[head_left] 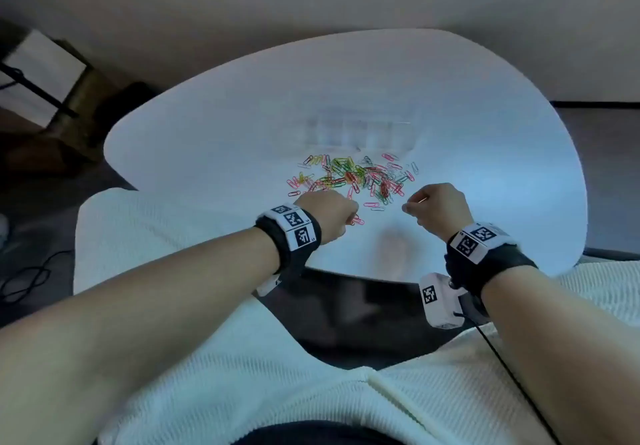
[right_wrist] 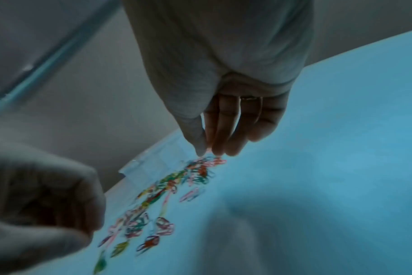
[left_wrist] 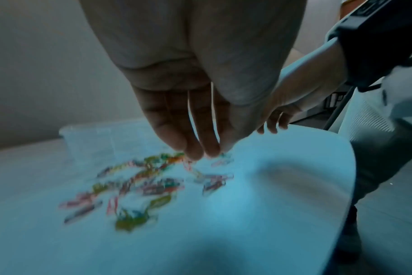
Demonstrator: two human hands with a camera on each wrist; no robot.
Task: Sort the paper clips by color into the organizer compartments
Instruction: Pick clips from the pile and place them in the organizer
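Both hands hover over the paper clips [head_left: 353, 178] near the desk's [head_left: 207, 126] front edge: left hand [head_left: 329, 214] clenched, perhaps holding clips, right hand [head_left: 438, 207] pinching, contents unclear.

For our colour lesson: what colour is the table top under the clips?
White, tinted bluish by the light; the table shows best in the head view.

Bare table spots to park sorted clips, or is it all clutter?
Free: the table left of the paper clip pile and clear organizer, the right side out to the edge, and the strip beyond the organizer. Crowded: the pile right against the organizer's near wall, with left hand and right hand at its near edge.
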